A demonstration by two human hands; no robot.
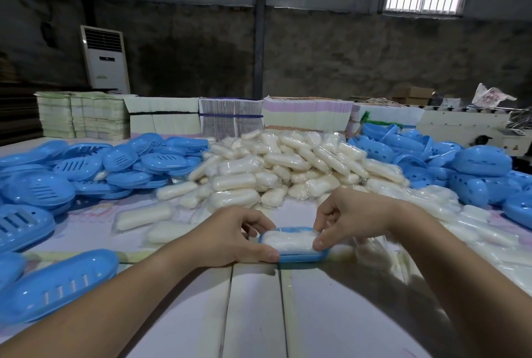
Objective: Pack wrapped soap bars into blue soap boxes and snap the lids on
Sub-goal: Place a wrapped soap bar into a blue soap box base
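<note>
A blue soap box base lies on the table in front of me with a wrapped white soap bar lying in it. My left hand grips the box's left end, thumb on the near rim. My right hand pinches the right end of the soap bar, thumb and fingers on its wrapper. No lid is on this box. A big heap of wrapped soap bars rises behind my hands.
Slotted blue lids are piled at the left, one large slotted lid near my left forearm. Blue box bases are heaped at the right. Loose wrapped bars lie left of my hands. Stacked paper bundles line the table's far edge.
</note>
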